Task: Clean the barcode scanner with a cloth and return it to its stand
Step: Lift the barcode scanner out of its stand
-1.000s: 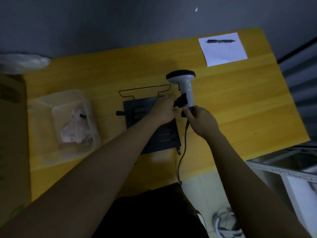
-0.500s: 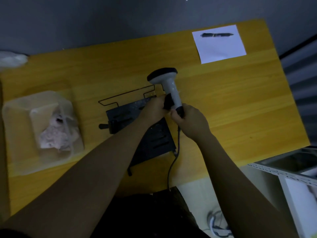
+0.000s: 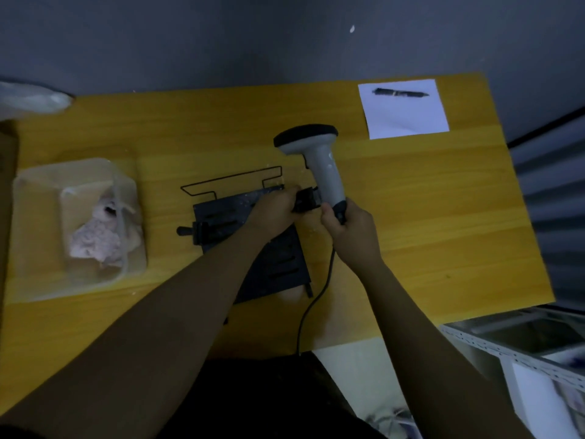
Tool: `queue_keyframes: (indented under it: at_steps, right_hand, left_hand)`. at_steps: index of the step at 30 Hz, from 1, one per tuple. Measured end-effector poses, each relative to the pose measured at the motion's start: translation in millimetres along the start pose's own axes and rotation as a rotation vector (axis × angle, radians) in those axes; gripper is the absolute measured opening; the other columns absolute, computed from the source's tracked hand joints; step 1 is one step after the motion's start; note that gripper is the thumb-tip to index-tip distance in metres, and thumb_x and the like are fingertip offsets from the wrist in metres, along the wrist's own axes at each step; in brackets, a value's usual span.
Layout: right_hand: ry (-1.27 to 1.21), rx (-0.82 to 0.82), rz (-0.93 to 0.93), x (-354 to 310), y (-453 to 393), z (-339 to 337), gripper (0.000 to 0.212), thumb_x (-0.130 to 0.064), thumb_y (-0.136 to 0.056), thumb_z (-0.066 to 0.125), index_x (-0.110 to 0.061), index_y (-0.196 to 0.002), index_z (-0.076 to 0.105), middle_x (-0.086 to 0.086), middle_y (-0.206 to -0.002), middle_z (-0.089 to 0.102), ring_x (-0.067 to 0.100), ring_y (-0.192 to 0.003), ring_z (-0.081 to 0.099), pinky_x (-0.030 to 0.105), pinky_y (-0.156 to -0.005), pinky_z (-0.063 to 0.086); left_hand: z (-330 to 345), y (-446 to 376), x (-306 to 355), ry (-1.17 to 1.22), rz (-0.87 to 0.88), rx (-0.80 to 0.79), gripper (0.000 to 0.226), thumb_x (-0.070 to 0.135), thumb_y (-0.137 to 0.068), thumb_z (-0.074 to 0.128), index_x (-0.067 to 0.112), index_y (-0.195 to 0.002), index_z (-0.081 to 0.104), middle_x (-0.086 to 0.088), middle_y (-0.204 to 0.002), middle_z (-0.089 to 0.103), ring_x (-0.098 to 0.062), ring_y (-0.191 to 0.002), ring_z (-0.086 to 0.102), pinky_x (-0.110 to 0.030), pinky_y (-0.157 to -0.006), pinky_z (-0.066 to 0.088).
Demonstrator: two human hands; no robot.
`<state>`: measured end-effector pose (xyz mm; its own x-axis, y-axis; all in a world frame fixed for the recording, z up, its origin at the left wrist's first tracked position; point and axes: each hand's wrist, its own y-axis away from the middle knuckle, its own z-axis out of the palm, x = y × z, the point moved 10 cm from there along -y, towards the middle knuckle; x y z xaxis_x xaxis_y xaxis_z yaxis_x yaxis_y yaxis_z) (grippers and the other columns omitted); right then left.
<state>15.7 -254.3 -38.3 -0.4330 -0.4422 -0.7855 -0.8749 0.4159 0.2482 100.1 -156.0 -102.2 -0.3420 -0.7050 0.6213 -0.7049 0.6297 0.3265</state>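
Grey plastic forms the scanner [image 3: 323,166], which stands nearly upright over the yellow table [image 3: 411,217], its long axis running from the dark head at the far end down to the handle base nearest the person, tilted slightly left at the top. The head's face is turned away, so its window cannot be seen. The right hand [image 3: 351,229] is wrapped around the handle base, hiding it; a black cable [image 3: 313,305] drops from under that hand and runs off the table's near edge. Just left of the scanner, the left hand [image 3: 275,210] pinches a small black clip [image 3: 305,201] that touches the handle; dim light and blur make it hard to tell how the clip joins the black stand [image 3: 253,248], whose flat plate lies under the left forearm and is partly covered by it. A thin wire frame [image 3: 231,182] rises at the stand's far side. Well left of the scanner, a clear tub [image 3: 38,191] holds a crumpled pale cloth [image 3: 98,239]. Beyond the scanner to the right, a pen [image 3: 400,93] lies on a white sheet [image 3: 408,118].
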Motion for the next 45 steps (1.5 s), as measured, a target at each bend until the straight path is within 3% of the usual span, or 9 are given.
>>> queue_keyframes:
  at_steps: [3,8,13,19,23,28,33,40,45]
  right_hand:
    - [-0.041,0.002,-0.013,-13.4,0.3,-14.8,0.032,-0.032,-0.091,0.054,-0.009,-0.068,0.052,0.001,-0.055,0.047,0.011,-0.047,0.044,0.026,-0.044,0.033]
    - [-0.031,-0.07,-0.101,-35.8,9.6,-21.1,0.04,-0.036,-0.092,0.051,-0.001,-0.073,0.055,0.002,-0.055,0.046,0.009,-0.044,0.041,0.022,-0.042,0.029]
    - [-0.109,-0.121,-0.219,-70.8,21.5,-13.2,0.041,-0.029,-0.094,0.048,-0.012,-0.06,0.036,0.003,-0.05,0.032,0.01,-0.041,0.032,0.019,-0.041,0.021]
    - [-0.225,-0.191,-0.267,-104.7,35.6,5.8,0.037,-0.028,-0.096,0.045,-0.008,-0.064,0.043,0.011,-0.055,0.038,0.013,-0.044,0.035,0.025,-0.044,0.025]
    - [-0.255,-0.227,-0.296,-126.3,43.8,14.6,0.038,-0.031,-0.096,0.044,-0.013,-0.063,0.045,0.003,-0.051,0.041,0.013,-0.044,0.039,0.025,-0.044,0.027]
    - [-0.298,-0.261,-0.336,-151.8,53.0,21.4,0.038,-0.024,-0.098,0.041,-0.012,-0.062,0.043,0.004,-0.05,0.039,0.01,-0.04,0.037,0.018,-0.041,0.029]
    - [-0.318,-0.276,-0.337,-171.8,60.1,25.2,0.035,-0.023,-0.098,0.041,-0.016,-0.064,0.045,0.003,-0.051,0.041,0.008,-0.041,0.038,0.018,-0.042,0.03]
    - [-0.198,-0.337,-0.436,-192.9,73.0,29.7,0.033,-0.025,-0.097,0.044,0.004,-0.083,0.054,0.014,-0.062,0.048,0.015,-0.054,0.045,0.025,-0.049,0.033]
    - [-0.131,-0.337,-0.449,-189.4,77.3,40.1,0.027,-0.02,-0.096,0.045,-0.014,-0.07,0.043,0.0,-0.056,0.038,0.004,-0.042,0.037,0.014,-0.04,0.026]
  left_hand:
    - [-7.6,7.5,5.9,-0.104,0.011,0.002,0.04,0.021,-0.086,0.061,0.006,-0.12,0.048,-0.02,-0.108,0.063,-0.036,-0.096,0.061,-0.04,-0.071,0.051]
    - [-30.1,33.3,13.4,-0.104,-0.106,-0.04,0.081,0.03,-0.084,0.059,0.012,-0.148,0.014,-0.014,-0.151,0.028,-0.03,-0.139,0.025,-0.044,-0.115,0.02]
    - [-88.6,82.3,30.5,0.299,-0.215,0.213,0.052,0.021,-0.094,0.046,0.01,-0.142,0.031,-0.011,-0.144,0.041,-0.025,-0.129,0.042,-0.028,-0.096,0.038]
    - [-133.8,145.7,37.7,0.691,-0.174,0.553,0.05,0.012,-0.095,0.046,0.015,-0.142,0.033,-0.002,-0.125,0.048,-0.009,-0.11,0.047,-0.005,-0.069,0.045]
    - [-156.5,168.1,42.7,0.713,-0.147,0.638,0.05,0.01,-0.093,0.049,0.017,-0.142,0.037,-0.003,-0.128,0.051,-0.007,-0.114,0.048,0.002,-0.073,0.041]
    - [-180.2,183.9,45.3,0.703,-0.142,0.685,0.054,0.009,-0.094,0.048,0.015,-0.145,0.03,-0.009,-0.135,0.048,-0.007,-0.113,0.046,-0.016,-0.085,0.039]
    - [-192.5,192.3,47.0,0.74,-0.123,0.693,0.053,-0.001,-0.094,0.039,0.015,-0.144,0.03,-0.007,-0.141,0.045,-0.007,-0.115,0.044,0.004,-0.077,0.037]
    - [-200.8,207.9,48.9,0.892,-0.109,0.689,0.06,-0.009,-0.087,0.04,0.014,-0.143,0.037,0.0,-0.147,0.044,-0.006,-0.132,0.038,-0.024,-0.113,0.029]
    - [-186.9,204.8,36.9,0.927,-0.156,0.639,0.065,-0.011,-0.083,0.038,0.018,-0.142,0.038,0.007,-0.133,0.051,-0.008,-0.132,0.039,-0.04,-0.116,0.03]
